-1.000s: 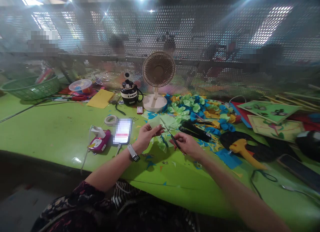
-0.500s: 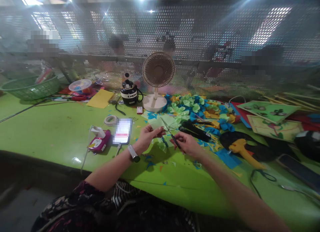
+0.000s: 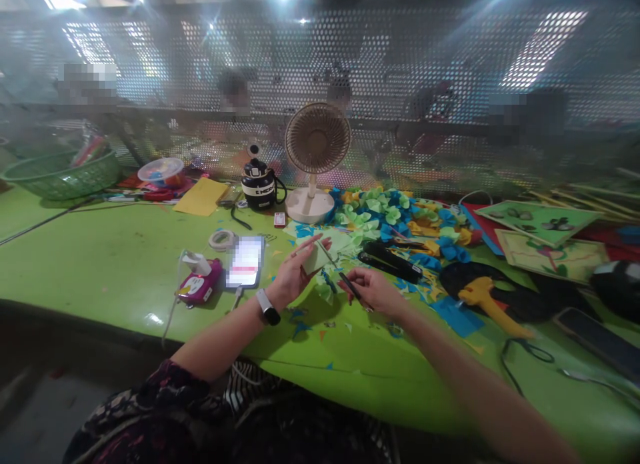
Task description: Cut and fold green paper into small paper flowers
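Observation:
My left hand (image 3: 296, 272) holds a pale green piece of paper (image 3: 316, 259) between thumb and fingers, with the palm turned partly upward. My right hand (image 3: 371, 289) is closed round the dark handles of a pair of scissors (image 3: 349, 284). Their blades point up and to the left, close beside the paper; whether they touch it I cannot tell. Beneath and between both hands lie small blue, yellow and green paper scraps (image 3: 325, 287). Behind the hands spreads a pile of green, blue and orange folded paper flowers (image 3: 385, 211).
A black stapler (image 3: 390, 261) lies just beyond my right hand, and a yellow-handled glue gun (image 3: 493, 307) is farther right. Left of my hands are a lit phone (image 3: 245, 261), a tape roll (image 3: 221, 239) and a purple charger (image 3: 200, 283). A fan (image 3: 310, 207) stands behind.
My left hand has turned and its fingers have risen, tilting the green paper, which now shows a narrower face. My right hand stays nearly in place with the scissors.

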The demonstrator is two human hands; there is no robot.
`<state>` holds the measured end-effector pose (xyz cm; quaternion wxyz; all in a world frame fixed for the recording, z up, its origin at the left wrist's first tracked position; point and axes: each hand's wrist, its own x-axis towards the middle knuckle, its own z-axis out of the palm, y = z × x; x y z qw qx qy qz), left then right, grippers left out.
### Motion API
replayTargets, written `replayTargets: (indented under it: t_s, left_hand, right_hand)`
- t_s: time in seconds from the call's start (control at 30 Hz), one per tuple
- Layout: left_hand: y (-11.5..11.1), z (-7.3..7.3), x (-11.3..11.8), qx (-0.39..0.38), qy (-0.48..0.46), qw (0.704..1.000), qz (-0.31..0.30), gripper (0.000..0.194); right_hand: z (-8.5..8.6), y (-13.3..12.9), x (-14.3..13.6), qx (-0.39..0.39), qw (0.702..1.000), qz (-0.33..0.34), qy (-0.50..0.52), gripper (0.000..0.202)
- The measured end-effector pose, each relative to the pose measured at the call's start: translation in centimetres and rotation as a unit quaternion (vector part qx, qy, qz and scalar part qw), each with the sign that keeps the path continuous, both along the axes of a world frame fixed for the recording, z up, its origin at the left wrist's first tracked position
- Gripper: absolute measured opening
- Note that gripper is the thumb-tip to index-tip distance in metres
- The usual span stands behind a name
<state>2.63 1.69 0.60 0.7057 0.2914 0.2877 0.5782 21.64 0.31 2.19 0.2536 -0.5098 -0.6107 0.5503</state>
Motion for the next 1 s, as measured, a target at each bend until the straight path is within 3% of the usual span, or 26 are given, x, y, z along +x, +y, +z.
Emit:
replayTargets:
  t_s: [0.6, 0.77, 0.9, 0.93, 1.0]
  left_hand:
    - [0.4, -0.1, 0.1, -0.046, -0.034, 0.998, 0.005, 0.027]
    - [1.8, 0.3, -1.7, -0.014, 0.069, 0.993, 0.092, 0.024]
    - [3.3, -0.2, -3.5, 0.056, 0.286, 0.948, 0.131, 0.018]
    - [3.6, -0.5, -3.8, 0.074, 0.36, 0.919, 0.141, 0.017]
    - [3.9, -1.0, -4.3, 0.128, 0.528, 0.829, 0.131, 0.016]
  right_hand:
    - [-1.0, 0.2, -0.1, -0.001, 1.0, 0.01, 0.006, 0.056]
    - [0.3, 0.8, 1.3, 0.034, 0.999, -0.02, 0.026, 0.054]
    - [1.0, 1.8, 3.4, 0.093, 0.992, -0.035, -0.082, 0.046]
    - [0.9, 2.1, 3.8, 0.112, 0.984, -0.033, -0.133, 0.042]
    - [0.7, 2.6, 4.4, 0.164, 0.953, -0.019, -0.253, 0.034]
